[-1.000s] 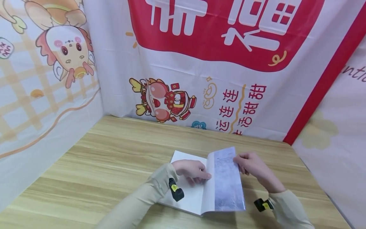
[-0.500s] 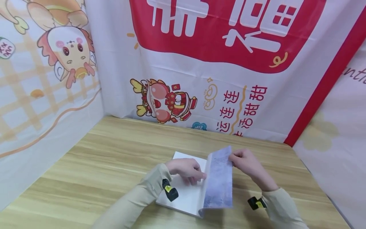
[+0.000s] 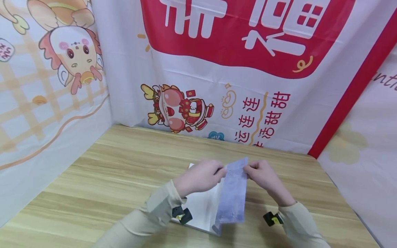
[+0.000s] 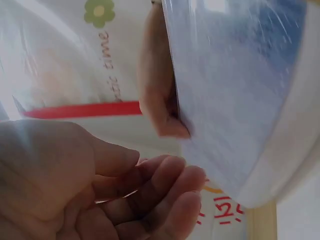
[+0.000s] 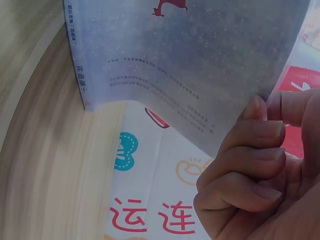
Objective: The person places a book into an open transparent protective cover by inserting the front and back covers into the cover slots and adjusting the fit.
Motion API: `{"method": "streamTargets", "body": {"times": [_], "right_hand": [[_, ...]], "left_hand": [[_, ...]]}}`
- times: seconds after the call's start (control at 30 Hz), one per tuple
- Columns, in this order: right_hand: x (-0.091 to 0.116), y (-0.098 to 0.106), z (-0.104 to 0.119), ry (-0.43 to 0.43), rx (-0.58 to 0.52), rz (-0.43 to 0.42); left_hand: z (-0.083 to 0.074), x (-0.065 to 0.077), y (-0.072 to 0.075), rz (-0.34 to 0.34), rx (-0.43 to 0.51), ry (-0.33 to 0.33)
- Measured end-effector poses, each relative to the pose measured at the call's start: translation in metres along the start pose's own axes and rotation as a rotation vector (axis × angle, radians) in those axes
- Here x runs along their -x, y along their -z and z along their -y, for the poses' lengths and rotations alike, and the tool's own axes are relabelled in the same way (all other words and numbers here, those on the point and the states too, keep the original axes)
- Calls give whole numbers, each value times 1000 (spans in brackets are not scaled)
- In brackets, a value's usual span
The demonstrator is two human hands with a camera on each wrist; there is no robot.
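Observation:
A book (image 3: 198, 212) lies on the table with its bluish-grey cover (image 3: 232, 198) lifted and a white page facing up. My right hand (image 3: 265, 177) pinches the outer edge of that cover near its top corner; in the right wrist view, thumb and index finger meet on the cover (image 5: 175, 55), the other fingers curled. Over the upper part of the white page is my left hand (image 3: 200, 177), beside the cover's top. The left wrist view shows this left hand (image 4: 115, 185) loosely curled with nothing between thumb and fingers, just short of the cover (image 4: 225, 95).
The wood-grain table (image 3: 130, 165) extends around the book, widest to the left. A printed cloth (image 3: 124, 69) with red and white patterns hangs along the back, and further cloths (image 3: 62, 113) line the sides. Each wrist carries a small black camera (image 3: 273, 218).
My right hand has drawn the cover leftward, so it stands steeper. The left hand has left the fold, risen and moved toward the cover's top.

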State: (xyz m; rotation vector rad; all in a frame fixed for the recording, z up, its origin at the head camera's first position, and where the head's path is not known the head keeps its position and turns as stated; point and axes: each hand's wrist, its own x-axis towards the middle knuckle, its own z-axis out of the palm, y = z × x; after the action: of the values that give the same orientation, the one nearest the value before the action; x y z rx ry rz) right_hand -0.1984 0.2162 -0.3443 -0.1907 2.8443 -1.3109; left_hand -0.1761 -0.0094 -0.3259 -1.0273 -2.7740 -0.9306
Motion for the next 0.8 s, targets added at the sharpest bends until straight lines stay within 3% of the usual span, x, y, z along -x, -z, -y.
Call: {"method": "streamTargets", "body": {"times": [0.13, 0.37, 0.8], "right_hand": [[-3, -3, 3, -1, 9, 4], [-7, -10, 11, -55, -2, 19], [-10, -20, 19, -37, -50, 24]], "left_hand": [[-16, 6, 1, -63, -64, -73], [-25, 11, 2, -87, -90, -102], [-24, 16, 3, 8, -104, -11]]}}
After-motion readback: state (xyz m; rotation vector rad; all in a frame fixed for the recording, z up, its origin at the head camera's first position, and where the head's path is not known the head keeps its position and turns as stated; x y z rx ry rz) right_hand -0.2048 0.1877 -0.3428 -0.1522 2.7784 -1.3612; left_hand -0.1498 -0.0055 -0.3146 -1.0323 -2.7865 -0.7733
